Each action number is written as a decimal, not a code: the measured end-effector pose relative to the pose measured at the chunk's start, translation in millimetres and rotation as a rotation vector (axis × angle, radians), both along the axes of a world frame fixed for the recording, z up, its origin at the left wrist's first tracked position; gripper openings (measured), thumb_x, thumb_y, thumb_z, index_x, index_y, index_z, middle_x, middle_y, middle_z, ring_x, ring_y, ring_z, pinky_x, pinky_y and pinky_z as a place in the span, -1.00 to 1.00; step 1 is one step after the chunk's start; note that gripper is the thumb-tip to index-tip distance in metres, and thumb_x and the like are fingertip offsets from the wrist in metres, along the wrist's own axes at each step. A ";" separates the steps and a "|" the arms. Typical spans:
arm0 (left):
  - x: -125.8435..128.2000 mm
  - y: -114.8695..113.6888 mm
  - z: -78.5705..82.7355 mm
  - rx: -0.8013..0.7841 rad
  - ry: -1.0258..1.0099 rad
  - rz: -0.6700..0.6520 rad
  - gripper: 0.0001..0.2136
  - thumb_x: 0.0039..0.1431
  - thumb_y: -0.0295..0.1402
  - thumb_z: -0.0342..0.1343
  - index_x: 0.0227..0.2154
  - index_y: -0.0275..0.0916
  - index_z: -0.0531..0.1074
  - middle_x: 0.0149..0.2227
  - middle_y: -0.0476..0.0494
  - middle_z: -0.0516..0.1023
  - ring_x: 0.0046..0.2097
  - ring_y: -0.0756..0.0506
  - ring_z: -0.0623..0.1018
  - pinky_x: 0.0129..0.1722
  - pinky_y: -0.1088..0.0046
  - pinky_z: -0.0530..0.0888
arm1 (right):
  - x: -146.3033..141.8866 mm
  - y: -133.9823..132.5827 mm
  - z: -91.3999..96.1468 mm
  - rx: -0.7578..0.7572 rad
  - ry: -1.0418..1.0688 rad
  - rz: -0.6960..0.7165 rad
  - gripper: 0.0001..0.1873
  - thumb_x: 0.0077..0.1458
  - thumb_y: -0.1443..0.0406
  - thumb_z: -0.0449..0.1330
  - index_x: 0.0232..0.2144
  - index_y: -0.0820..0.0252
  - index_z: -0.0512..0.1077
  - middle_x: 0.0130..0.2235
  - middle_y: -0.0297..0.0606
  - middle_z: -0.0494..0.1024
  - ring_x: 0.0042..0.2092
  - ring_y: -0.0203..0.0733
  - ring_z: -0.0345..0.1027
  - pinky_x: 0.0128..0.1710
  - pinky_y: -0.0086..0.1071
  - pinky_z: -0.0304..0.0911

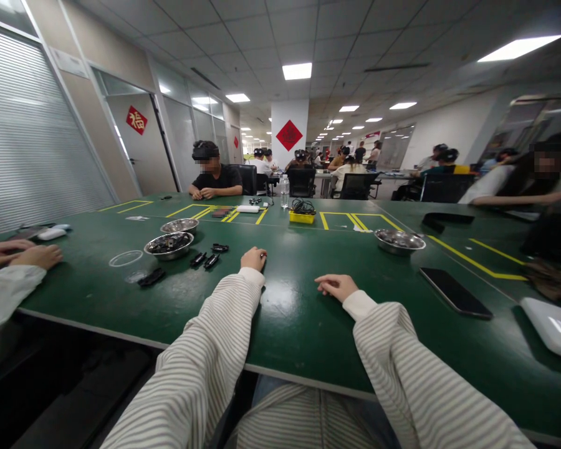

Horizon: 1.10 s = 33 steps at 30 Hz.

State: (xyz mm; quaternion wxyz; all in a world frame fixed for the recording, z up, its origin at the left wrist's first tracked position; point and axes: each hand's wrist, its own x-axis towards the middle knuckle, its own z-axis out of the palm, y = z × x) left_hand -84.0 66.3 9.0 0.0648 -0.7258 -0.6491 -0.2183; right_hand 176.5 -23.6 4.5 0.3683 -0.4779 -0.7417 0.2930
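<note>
Three small, glossy black, oblong pieces point(211, 260) lie on the green tabletop point(299, 337) at nine o'clock from the left hand point(254, 259) and near it, their detail too small to read. That hand is curled, with a small dark patch point(262, 254) at its fingertips; whether it grips anything I cannot tell. The right hand point(339, 285) is loosely bent and released. Beyond the pieces, at ten o'clock from the left hand, a round, shiny steel bowl point(171, 254) holds heaped black parts point(174, 241); a second steel bowl point(399, 251) sits at two o'clock from the right hand, a flat black phone point(455, 293) at three.
</note>
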 end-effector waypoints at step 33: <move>18.6 -7.1 -10.4 0.049 0.168 -0.108 -0.48 -0.06 -0.09 -0.13 -0.13 -0.43 0.16 -0.07 -0.36 0.20 0.00 -0.20 0.13 -0.02 0.26 0.00 | 0.6 2.7 -1.1 0.017 -0.023 0.011 -0.76 -0.19 0.28 0.03 -0.45 0.26 0.41 -0.57 -0.29 0.46 -0.59 -0.36 0.29 -0.54 -0.49 0.24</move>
